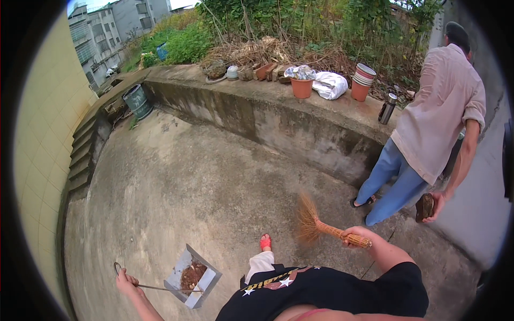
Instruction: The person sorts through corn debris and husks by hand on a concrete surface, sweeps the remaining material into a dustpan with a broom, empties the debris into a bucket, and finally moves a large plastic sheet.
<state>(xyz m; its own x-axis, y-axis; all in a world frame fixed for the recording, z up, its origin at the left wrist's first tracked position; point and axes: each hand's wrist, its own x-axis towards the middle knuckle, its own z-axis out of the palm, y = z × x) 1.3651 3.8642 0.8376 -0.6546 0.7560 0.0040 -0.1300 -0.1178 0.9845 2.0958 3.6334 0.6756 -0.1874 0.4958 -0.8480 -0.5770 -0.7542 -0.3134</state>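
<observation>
My left hand (126, 282) is closed round the thin metal handle of a dustpan (208, 282), near the looped end. Brown dirt and debris (193, 276) lie in the grey pan, which hangs or rests low over the concrete; I cannot tell which. Out to the right, my right hand (357, 236) grips the bound handle of a short straw broom (327, 229). The broom's bristles (307, 220) fan out toward the far left and are slightly blurred. My foot in a red shoe (265, 242) stands between the two tools.
At the right another person (436, 112) stands turned away, holding a brown block (425, 207). A low concrete wall (267, 124) bears flowerpots (301, 88), a white bag (330, 85) and a thermos (387, 109). A barrel (137, 101) and steps (81, 150) are at the left.
</observation>
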